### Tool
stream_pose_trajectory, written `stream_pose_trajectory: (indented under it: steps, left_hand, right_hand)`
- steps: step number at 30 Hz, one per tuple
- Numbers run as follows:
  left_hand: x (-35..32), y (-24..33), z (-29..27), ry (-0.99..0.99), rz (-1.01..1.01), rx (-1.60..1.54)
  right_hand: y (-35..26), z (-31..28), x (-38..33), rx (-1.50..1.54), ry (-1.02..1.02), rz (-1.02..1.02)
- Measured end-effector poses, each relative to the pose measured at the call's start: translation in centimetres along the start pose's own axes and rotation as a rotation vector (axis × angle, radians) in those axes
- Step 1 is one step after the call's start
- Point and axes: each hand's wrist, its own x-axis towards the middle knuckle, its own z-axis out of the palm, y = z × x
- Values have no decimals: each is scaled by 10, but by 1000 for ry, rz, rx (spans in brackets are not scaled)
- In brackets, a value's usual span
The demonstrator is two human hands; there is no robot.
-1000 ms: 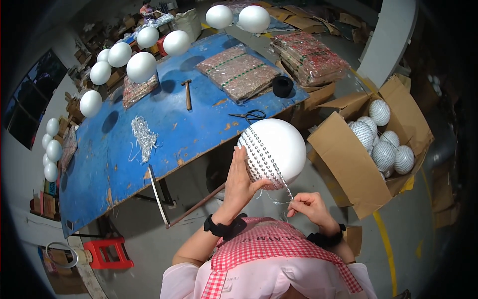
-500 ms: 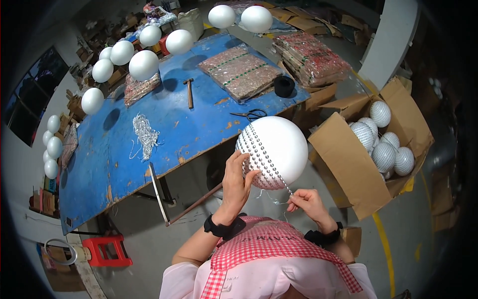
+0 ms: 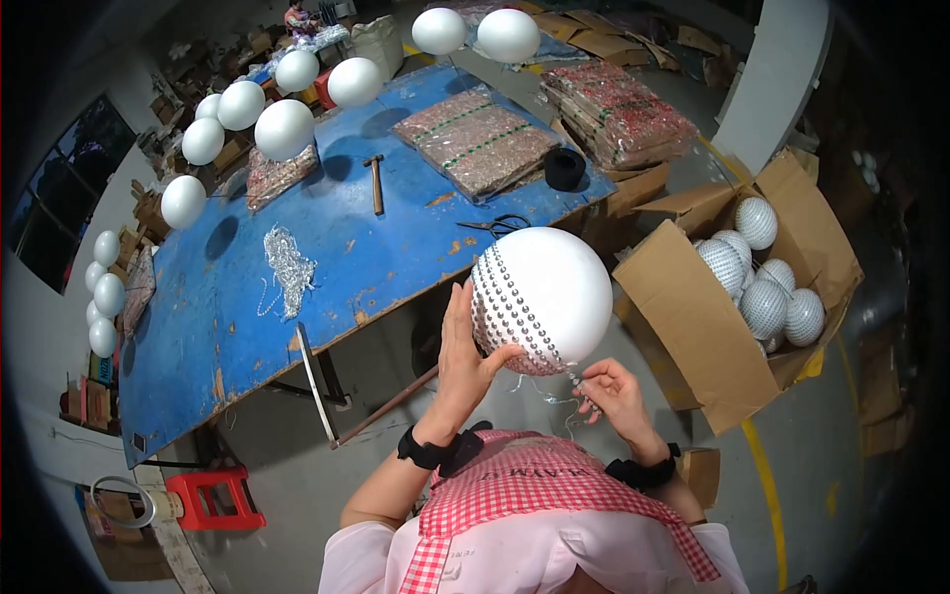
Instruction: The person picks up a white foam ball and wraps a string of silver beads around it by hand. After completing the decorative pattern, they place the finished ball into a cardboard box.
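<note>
A large white ball [image 3: 564, 297] hangs in front of the table's near edge, its left part covered in rows of silver bead string [image 3: 515, 315]. My left hand [image 3: 463, 356] lies along the ball's left side, fingers stretched upward and thumb against the lower beads. Just below the ball, my right hand [image 3: 616, 398] pinches the loose bead string [image 3: 582, 384] that runs down from it. Thin strands dangle beside those fingers. What supports the ball underneath is hidden.
On the blue table [image 3: 356, 238] lie a hammer [image 3: 376, 184], scissors [image 3: 497, 227], a black roll [image 3: 565, 169], a heap of silver bead string [image 3: 287, 267] and a bagged pack [image 3: 475, 141]. White balls [image 3: 285, 130] stand around it. A carton [image 3: 698, 327] holds beaded balls [image 3: 764, 309].
My left fingers have straightened and shifted slightly left along the ball. My right hand has turned, its fingers now more curled, and the bead string below the ball has slackened.
</note>
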Motion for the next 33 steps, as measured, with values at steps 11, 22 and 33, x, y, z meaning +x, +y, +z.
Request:
stream_pose_trajectory:
  steps: [11,22,33]
  left_hand:
    - [-10,5,4,46,211,209]
    - [-7,1,-6,-83,223,299]
    - [-13,5,3,-27,254,397]
  right_hand:
    - [3,2,-3,-302,-72,-128]
    - [20,-5,4,-128,-136,-37]
    - [3,1,-14,-149,-75,-40]
